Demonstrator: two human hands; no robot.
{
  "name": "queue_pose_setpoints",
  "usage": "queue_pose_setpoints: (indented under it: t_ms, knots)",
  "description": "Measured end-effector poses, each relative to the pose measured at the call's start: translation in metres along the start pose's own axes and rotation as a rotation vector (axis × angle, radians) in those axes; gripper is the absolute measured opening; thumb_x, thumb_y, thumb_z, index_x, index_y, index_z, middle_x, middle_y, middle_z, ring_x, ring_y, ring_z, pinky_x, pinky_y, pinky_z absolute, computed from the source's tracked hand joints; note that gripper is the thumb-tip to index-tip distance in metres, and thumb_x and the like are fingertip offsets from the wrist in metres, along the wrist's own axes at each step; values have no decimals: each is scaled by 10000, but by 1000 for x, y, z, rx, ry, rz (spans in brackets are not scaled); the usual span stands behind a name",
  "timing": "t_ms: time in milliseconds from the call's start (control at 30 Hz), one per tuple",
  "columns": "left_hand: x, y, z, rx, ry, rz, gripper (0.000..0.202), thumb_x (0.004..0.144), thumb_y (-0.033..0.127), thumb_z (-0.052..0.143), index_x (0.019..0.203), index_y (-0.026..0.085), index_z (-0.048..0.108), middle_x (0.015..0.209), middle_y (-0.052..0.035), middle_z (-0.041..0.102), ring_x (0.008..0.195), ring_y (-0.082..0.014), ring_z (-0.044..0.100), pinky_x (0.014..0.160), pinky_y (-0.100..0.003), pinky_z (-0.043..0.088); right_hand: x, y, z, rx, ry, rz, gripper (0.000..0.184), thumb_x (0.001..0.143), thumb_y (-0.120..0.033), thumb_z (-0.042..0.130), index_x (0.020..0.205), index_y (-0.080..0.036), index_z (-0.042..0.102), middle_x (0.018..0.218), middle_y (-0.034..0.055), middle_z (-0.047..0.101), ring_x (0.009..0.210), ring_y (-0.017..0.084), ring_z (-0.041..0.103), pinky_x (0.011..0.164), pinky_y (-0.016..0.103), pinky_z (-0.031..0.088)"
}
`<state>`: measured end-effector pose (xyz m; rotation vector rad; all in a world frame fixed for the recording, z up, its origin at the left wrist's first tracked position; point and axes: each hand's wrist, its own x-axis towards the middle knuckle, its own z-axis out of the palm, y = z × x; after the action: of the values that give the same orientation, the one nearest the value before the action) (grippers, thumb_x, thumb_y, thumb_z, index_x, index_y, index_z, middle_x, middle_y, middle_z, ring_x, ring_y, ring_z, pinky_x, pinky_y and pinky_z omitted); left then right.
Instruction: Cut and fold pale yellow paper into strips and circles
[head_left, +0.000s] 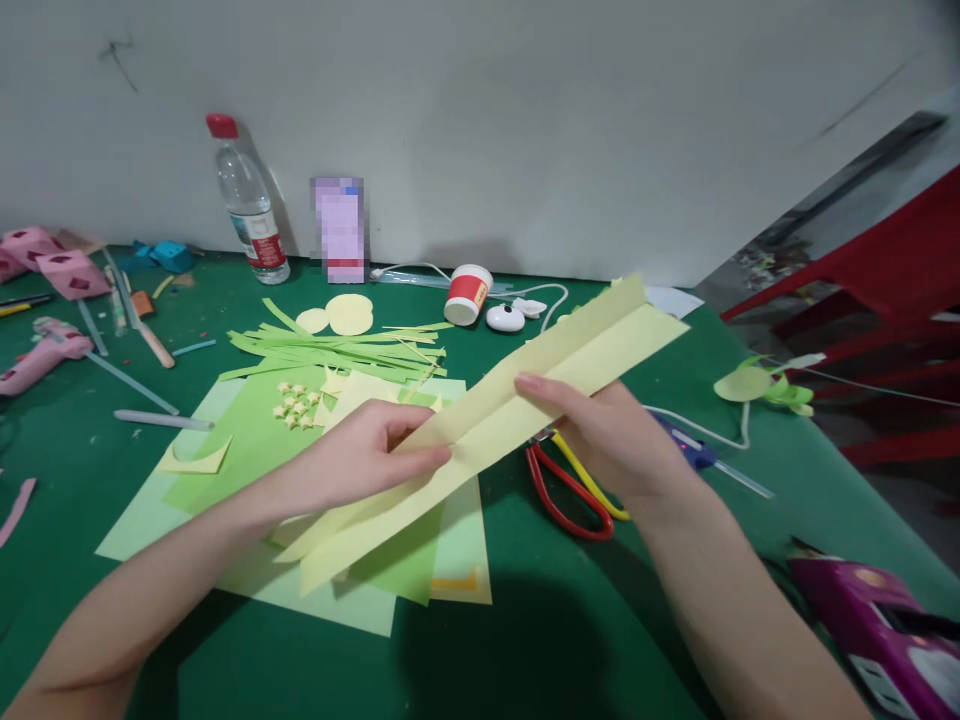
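Both my hands hold a long folded sheet of pale yellow paper (525, 390) above the green table (525, 640); it runs from lower left to upper right. My left hand (367, 450) pinches it near the middle, thumb on top. My right hand (600, 430) grips its edge a little further right, fingers closed on the paper. Under the paper lie light green and yellow sheets (247, 440). Red and yellow scissors (570, 485) rest on the table just below my right hand.
Green paper strips (337, 350), yellow paper discs (349, 314), small paper stars (296, 404), a water bottle (247, 200), a red-and-white cup (468, 294), a white mouse (505, 318), pink glue guns (45, 350), a purple tool (885, 625) at the lower right.
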<state>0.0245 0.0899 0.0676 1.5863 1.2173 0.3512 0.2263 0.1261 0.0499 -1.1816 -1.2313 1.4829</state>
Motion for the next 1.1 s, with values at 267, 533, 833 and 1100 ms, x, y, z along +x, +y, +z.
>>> queue_pose_setpoints:
  t_ms: [267, 533, 833, 1100]
  knots:
    - [-17, 2, -34, 492, -8, 136, 355, 842, 403, 416, 588, 170, 500, 508, 49, 396, 453, -82, 390, 438, -194, 291, 10, -19, -56, -138, 74, 38, 188, 464, -348, 783, 536, -216, 670, 539, -24, 598, 475, 87, 490, 372, 187, 401]
    - [-21, 1, -29, 794, 822, 587, 359, 891, 103, 279, 1220, 144, 416, 1208, -96, 533, 1087, -172, 510, 908, -330, 426, -6, -17, -25, -55, 121, -163, 50, 639, -295, 709, 669, -262, 688, 605, -31, 602, 519, 92, 538, 393, 178, 471]
    - [-23, 8, 6, 964, 661, 1019, 295, 773, 105, 566, 1066, 82, 545, 1080, -115, 627, 1105, -218, 514, 900, -334, 480, -32, -4, 27, 57, -180, -148, 105, 791, -281, 561, 823, -255, 658, 651, -36, 632, 551, 91, 578, 477, 183, 514]
    - [-15, 5, 7, 887, 731, 934, 306, 760, 235, 624, 1036, 118, 561, 1031, -86, 659, 961, -170, 606, 875, -335, 491, -47, -8, 30, 28, -314, -142, 167, 780, -224, 575, 931, -270, 520, 722, -49, 661, 614, 91, 582, 601, 214, 508]
